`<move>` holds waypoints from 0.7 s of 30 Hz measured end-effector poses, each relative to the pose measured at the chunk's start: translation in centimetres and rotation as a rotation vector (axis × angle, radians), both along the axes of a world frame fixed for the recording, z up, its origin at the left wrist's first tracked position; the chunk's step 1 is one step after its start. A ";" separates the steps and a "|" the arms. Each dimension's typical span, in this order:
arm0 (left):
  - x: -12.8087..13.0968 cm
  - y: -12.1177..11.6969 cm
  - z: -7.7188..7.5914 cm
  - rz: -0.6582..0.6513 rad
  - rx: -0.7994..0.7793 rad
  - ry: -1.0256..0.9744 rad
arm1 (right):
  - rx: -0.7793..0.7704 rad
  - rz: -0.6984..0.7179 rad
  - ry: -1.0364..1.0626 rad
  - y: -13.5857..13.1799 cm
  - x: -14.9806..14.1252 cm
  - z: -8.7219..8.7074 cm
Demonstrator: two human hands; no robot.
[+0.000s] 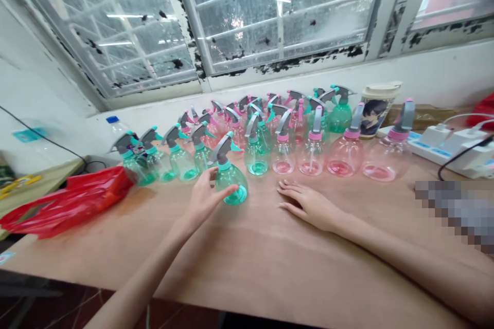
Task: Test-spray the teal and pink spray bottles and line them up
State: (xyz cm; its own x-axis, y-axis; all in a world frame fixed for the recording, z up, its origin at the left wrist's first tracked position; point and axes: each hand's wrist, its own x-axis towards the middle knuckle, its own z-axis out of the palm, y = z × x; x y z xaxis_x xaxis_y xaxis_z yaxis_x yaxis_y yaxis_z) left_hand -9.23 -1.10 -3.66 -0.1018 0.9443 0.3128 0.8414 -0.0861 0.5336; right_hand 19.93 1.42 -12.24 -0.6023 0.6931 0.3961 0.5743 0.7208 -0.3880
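Note:
My left hand [210,193] is wrapped round the body of a green spray bottle [232,185], thumb across its front. The bottle has a grey and teal trigger head and is nearly upright, in front of the others. On the tabletop, my right hand [309,204] rests palm down with its fingers stretched out and nothing in it. Just beyond its fingertips is a pink spray bottle [283,157]. To the left, several green spray bottles [179,162] form a row, and more pink and green ones crowd together behind.
A red plastic bag [85,200] lies at the left of the wooden table [247,262]. At the back right are a paper cup [376,110] and a white power strip [443,151] with plugs and cables. A barred window [278,15] is above the table.

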 end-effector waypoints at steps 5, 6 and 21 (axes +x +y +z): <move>0.1 1.3 0.1 0.000 0.047 0.109 | 0.000 -0.018 -0.053 -0.2 -0.2 0.1; 0.2 1.4 0.2 0.002 0.058 0.139 | -0.002 -0.026 -0.063 -0.2 -0.2 0.1; 0.7 4.8 1.6 0.152 0.135 0.551 | 0.003 -0.132 0.045 1.6 -1.8 4.2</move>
State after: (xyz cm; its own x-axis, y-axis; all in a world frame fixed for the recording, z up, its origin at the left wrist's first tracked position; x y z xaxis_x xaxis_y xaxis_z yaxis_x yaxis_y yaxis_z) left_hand -8.55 3.68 -2.07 -0.0214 0.8800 0.4744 0.9998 0.0209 0.0063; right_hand 18.10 3.04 -8.09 -0.4876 0.7637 0.4230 0.6465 0.6415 -0.4130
